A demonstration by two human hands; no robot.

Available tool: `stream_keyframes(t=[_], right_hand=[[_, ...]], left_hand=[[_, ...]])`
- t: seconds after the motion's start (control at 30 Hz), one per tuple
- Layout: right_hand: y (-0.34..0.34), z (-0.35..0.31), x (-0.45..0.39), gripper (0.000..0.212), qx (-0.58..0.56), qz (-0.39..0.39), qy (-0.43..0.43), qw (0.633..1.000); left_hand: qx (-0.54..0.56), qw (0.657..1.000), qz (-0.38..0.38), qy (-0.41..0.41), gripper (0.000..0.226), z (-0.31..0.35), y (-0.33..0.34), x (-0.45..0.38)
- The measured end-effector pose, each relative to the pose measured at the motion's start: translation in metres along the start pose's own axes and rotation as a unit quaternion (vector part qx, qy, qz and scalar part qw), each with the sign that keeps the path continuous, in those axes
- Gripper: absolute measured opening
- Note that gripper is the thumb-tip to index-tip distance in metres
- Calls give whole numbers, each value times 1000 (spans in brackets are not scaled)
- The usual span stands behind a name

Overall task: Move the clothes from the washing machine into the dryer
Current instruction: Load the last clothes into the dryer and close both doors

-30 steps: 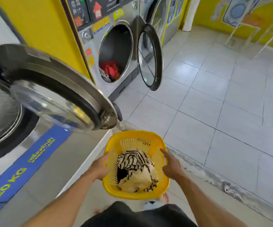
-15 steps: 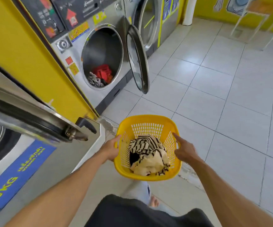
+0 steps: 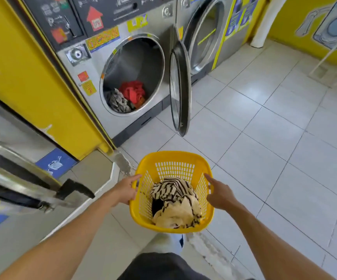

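Note:
I carry a yellow plastic basket (image 3: 173, 157) low in front of me. My left hand (image 3: 125, 190) grips its left rim and my right hand (image 3: 220, 194) grips its right rim. Striped black-and-cream clothes (image 3: 174, 201) lie inside the basket. Ahead on the left stands the dryer (image 3: 123, 47), its round door (image 3: 180, 87) swung open to the right. A red garment (image 3: 133, 90) and a grey patterned one (image 3: 116, 101) lie in the bottom of its drum.
The open door of the washing machine (image 3: 22, 182) juts out at the left, close to my left forearm. A yellow pillar (image 3: 32, 77) separates it from the dryer. Another machine (image 3: 206, 37) stands beyond the dryer. White tiled floor (image 3: 264, 148) stretches to the right.
I have walked forward with the basket. The dryer and its open door are nearer and larger, and the washing machine door has slid back to my left.

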State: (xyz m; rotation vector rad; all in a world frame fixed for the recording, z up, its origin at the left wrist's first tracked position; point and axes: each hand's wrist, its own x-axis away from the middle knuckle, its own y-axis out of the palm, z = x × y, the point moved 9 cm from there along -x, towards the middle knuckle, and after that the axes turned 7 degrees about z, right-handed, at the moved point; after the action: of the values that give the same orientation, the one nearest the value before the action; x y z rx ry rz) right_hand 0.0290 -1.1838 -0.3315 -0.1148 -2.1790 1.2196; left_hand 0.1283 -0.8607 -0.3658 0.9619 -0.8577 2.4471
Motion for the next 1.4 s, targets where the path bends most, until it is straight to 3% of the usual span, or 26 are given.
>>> stream_keyframes(t=[0.17, 0.37, 0.63, 0.9, 1.1, 1.4], right_hand=[[-28, -52, -63, 95, 71, -24, -69, 995], [-49, -131, -128, 92, 119, -52, -145, 981], [-39, -244, -248, 95, 177, -87, -258, 946], [-52, -341, -390, 92, 255, -106, -357, 892], [-68, -385, -450, 83, 298, -144, -417, 846], [13, -400, -438, 86, 336, -261, -453, 784]], left_hand=[[57, 997, 27, -36, 95, -3, -22, -33], [120, 983, 123, -59, 94, 8, -68, -53], [218, 940, 246, -97, 87, 6, -107, -102], [303, 890, 317, -126, 86, 33, -121, -210], [344, 848, 367, -164, 83, 82, -88, -212], [404, 791, 387, -249, 81, 63, -48, -171]])
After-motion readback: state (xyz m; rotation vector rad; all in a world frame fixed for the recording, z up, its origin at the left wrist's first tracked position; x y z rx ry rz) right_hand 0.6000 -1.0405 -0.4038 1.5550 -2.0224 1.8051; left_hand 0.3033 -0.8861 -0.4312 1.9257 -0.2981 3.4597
